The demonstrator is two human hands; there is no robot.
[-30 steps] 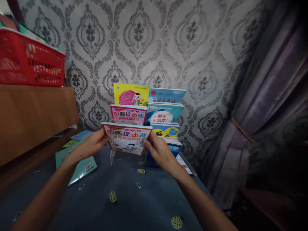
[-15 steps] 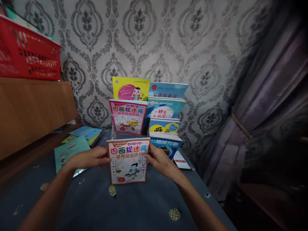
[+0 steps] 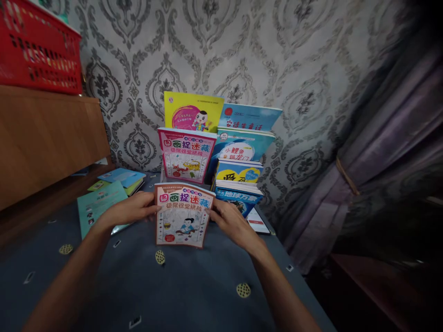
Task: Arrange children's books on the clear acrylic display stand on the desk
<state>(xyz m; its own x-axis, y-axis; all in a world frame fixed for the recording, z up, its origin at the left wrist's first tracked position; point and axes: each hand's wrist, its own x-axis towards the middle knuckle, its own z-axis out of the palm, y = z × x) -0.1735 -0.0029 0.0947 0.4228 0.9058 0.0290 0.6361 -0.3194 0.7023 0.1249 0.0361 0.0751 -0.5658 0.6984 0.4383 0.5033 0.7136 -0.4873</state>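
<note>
Upright between my two hands is a brown-bordered picture book, its cover facing me. My left hand grips its left edge, thumb on the front. On the opposite edge, my right hand pinches it with the thumb in front; the fingers behind are partly hidden. Directly behind it a pink picture book stands in front of a yellow book. To their right, stepped in a second column, stand a light-blue book, a teal book, a blue-and-yellow book and a globe-cover book.
Several books lie flat at left, with a green book nearest. A phone lies right of the standing books. A red basket sits on a wooden cabinet. A tied curtain hangs at right, beside the dark patterned cloth.
The view has tilted down, so most things sit higher in the picture. Both hands keep hold of the brown-bordered book, which stays in front of the pink one, now leaning slightly differently.
</note>
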